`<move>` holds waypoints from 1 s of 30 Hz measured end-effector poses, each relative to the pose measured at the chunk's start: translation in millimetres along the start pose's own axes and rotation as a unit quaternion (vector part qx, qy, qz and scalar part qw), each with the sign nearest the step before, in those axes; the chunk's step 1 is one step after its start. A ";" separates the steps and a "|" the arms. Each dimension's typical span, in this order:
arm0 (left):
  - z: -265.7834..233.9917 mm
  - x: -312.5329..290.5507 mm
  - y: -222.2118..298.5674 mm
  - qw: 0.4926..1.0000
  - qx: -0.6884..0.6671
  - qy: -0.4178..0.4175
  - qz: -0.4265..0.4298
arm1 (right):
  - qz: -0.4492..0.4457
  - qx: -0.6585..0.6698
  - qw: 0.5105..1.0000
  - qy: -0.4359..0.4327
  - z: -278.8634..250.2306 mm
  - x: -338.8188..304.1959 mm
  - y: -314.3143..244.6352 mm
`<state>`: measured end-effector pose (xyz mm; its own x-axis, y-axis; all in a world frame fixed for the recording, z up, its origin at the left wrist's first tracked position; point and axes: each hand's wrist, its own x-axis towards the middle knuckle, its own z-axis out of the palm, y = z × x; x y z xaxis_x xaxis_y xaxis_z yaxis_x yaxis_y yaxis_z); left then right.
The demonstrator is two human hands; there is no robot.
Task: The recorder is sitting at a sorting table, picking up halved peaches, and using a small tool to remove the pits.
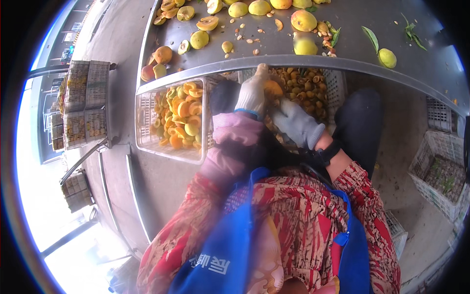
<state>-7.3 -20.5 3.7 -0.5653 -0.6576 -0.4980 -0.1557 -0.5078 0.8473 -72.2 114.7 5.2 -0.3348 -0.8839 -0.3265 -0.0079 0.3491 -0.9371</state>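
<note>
My left hand point(252, 94), in a white work glove, is closed around an orange-yellow peach half point(272, 89), just below the table's near edge. Close beside it on the right is my right hand point(296, 123), in a grey glove, its fingers curled toward the peach. What those fingers hold, if anything, is hidden. Under both hands stands a crate point(335, 93) of small brownish-orange, cup-shaped pieces between my knees. To the left, a white plastic crate point(205, 132) holds many yellow-orange peach halves point(182, 115).
Whole and halved peaches point(199, 39), loose pits and green leaves point(370, 38) lie on the dark metal table point(352, 29). Its raised rim point(293, 61) curves just beyond my hands. Crates point(87, 103) are stacked at far left. Another crate point(440, 171) sits on the floor at right.
</note>
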 end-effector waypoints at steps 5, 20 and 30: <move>-1.7 14.0 -20.4 0.958 0.249 0.043 0.132 | -0.049 -0.276 0.958 -0.065 -8.0 -1.1 26.7; 5.1 -11.3 -28.6 0.990 0.022 0.012 0.136 | -0.003 -0.128 0.976 -0.179 -14.4 31.1 87.2; 4.4 -26.0 -6.8 0.999 0.024 -0.003 0.029 | 0.109 0.006 0.971 -0.215 -12.3 27.7 83.8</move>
<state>4.8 2.5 11.7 -0.5792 -0.6818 -0.4468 -0.1610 -0.4417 0.8826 -93.7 123.3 -80.9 0.0965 -0.8383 -0.5366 0.0305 0.5414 -0.8402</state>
